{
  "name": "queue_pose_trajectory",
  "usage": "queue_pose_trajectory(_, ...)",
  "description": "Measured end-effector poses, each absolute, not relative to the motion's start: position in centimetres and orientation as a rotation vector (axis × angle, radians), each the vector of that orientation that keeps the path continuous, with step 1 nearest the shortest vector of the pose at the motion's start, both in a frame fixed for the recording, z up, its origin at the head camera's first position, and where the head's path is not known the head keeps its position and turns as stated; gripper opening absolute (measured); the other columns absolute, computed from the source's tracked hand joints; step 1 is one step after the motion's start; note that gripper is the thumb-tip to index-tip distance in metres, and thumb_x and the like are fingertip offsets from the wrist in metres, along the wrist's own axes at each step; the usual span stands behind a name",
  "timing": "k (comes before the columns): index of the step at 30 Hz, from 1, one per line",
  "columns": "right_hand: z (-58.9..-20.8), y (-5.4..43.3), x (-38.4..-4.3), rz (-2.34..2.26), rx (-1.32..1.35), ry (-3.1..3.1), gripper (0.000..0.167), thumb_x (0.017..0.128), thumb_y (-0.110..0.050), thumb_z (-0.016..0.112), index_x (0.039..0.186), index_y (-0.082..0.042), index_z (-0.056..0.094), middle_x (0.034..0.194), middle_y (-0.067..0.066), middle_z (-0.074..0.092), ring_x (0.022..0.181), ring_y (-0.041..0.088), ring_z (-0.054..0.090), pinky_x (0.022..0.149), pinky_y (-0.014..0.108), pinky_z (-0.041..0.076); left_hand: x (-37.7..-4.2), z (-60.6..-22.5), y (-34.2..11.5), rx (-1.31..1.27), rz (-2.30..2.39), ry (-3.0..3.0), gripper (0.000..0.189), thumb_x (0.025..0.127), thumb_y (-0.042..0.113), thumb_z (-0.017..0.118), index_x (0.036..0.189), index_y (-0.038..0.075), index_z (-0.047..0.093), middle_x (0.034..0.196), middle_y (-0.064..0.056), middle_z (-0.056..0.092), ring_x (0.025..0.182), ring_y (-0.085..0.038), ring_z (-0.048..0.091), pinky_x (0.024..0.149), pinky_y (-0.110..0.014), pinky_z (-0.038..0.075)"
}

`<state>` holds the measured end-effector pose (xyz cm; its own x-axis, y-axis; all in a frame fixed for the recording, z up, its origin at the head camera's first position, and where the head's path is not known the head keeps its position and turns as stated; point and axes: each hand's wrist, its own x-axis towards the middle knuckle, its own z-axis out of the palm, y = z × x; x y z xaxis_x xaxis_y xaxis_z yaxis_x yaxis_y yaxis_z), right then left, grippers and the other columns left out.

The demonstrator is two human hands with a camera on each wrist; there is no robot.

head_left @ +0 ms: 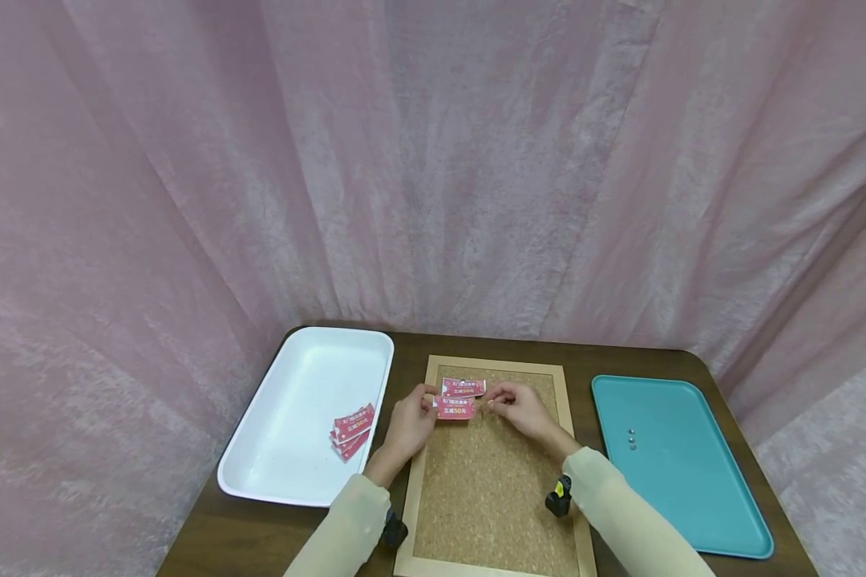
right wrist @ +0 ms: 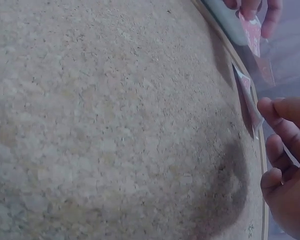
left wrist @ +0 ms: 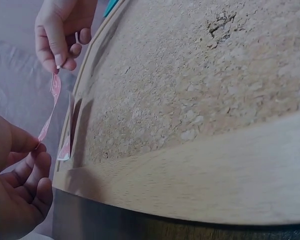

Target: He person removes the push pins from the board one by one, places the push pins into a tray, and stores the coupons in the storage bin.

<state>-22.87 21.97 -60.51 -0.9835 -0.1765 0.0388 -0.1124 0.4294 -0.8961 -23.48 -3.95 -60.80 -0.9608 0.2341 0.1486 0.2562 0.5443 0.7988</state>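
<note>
1. Hanging beyond the left hand [head_left: 409, 423] and the right hand [head_left: 523, 409], a pink curtain [head_left: 476, 160] is draped in folds.
2. Under the hands, a dark wooden table [head_left: 216, 537] is seen.
3. Between table and hands, a cork board [head_left: 491, 497] is laid flat, edged in pale wood.
4. A white tray [head_left: 281, 425] is set left of the left hand, a turquoise tray [head_left: 693, 481] right of the right hand.
5. By the left thumb and finger, a red coupon [head_left: 455, 408] is pinched at its left end. The right thumb and fingertip are brought together near its other end; whether anything is gripped there cannot be told.
6. Just beyond the held coupon, a second coupon [head_left: 464, 388] is placed near the board's far edge; more coupons [head_left: 355, 425] are piled left of the left hand, in the white tray.
7. Three shiny bits [head_left: 632, 438] are scattered right of the right hand, in the turquoise tray.
</note>
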Motion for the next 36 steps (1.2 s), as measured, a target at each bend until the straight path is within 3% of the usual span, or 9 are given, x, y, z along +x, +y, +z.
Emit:
queue_pose_trajectory(4,-60.4,22.3,-22.8,-1.645,-0.256,2.615,0.013,0.096,0.002,0.071,0.107,0.008,0.073,0.096,0.024,0.077,0.08,0.025,0.068,0.065,0.022,0.047,-23.5,-60.6,-4.0,-0.432,-1.414,-2.739,0.032,0.095,0.001,0.067,0.127,0.003,0.067,0.081,0.0,0.069,0.059,-0.006,0.057,0.055,-0.027,0.048)
queue_pose_trajectory(10,-60.1,23.2,-22.7,-1.618,-0.227,2.655,0.013,0.096,0.002,0.07,0.108,0.007,0.073,0.097,0.023,0.077,0.081,0.017,0.067,0.068,0.022,0.048,-23.6,-60.3,-4.2,-0.412,-1.38,-2.73,0.028,0.096,0.003,0.066,0.124,0.007,0.068,0.078,0.001,0.066,0.055,-0.005,0.052,0.051,-0.025,0.044)
queue_pose_trajectory(17,-60.2,24.1,-22.6,-1.637,-0.222,2.656,0.013,0.097,0.003,0.069,0.108,0.01,0.071,0.094,0.026,0.076,0.087,0.04,0.071,0.068,0.022,0.049,-23.7,-60.1,-4.6,-0.428,-1.371,-2.712,0.03,0.095,0.001,0.066,0.125,0.004,0.068,0.079,0.0,0.067,0.057,-0.005,0.053,0.054,-0.025,0.045)
queue_pose_trajectory(25,-60.1,25.1,-22.4,-1.618,-0.208,2.694,0.011,0.097,0.002,0.07,0.105,0.01,0.071,0.09,0.025,0.076,0.084,0.041,0.071,0.065,0.021,0.047,-23.8,-59.8,-5.0,-0.427,-1.321,-2.724,0.031,0.094,0.0,0.065,0.124,0.003,0.068,0.079,0.0,0.066,0.059,-0.005,0.053,0.054,-0.025,0.045)
queue_pose_trajectory(36,-60.0,26.0,-21.9,-1.588,-0.131,2.682,0.008,0.099,-0.001,0.07,0.104,0.005,0.072,0.092,0.02,0.076,0.089,0.038,0.072,0.071,0.023,0.049,-23.7,-59.3,-5.6,-0.418,-1.339,-2.725,0.03,0.095,0.001,0.066,0.125,0.005,0.068,0.082,-0.001,0.068,0.059,-0.005,0.054,0.053,-0.023,0.046)
